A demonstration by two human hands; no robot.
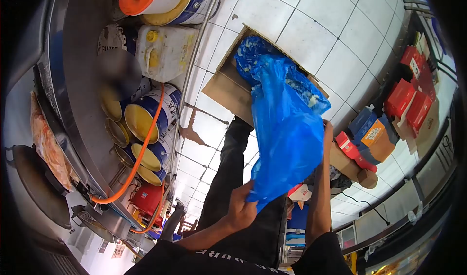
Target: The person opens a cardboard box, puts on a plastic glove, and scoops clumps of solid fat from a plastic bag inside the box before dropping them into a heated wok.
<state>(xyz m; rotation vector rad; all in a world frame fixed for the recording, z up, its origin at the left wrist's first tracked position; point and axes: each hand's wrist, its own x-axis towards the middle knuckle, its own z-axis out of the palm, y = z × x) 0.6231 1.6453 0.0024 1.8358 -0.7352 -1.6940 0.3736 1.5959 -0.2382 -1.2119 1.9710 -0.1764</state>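
Note:
A large blue plastic bag [287, 138] spreads up from an open cardboard box [228, 85] on the tiled floor. My left hand [243, 209] grips the bag's near edge at its lower left corner. At the bag's right edge, my right hand [328, 131] has its fingers closed on the plastic. Inside the box, the far part of the bag is crumpled and smeared with pale yellowish bits. What lies beneath the plastic is hidden.
To the left, under a steel counter [78, 104], are several metal tins [146, 121] and a white jerrycan [163, 51]. An orange hose [146, 148] hangs there. Red cartons [408, 100] and a blue-and-orange box [372, 134] lie on the right.

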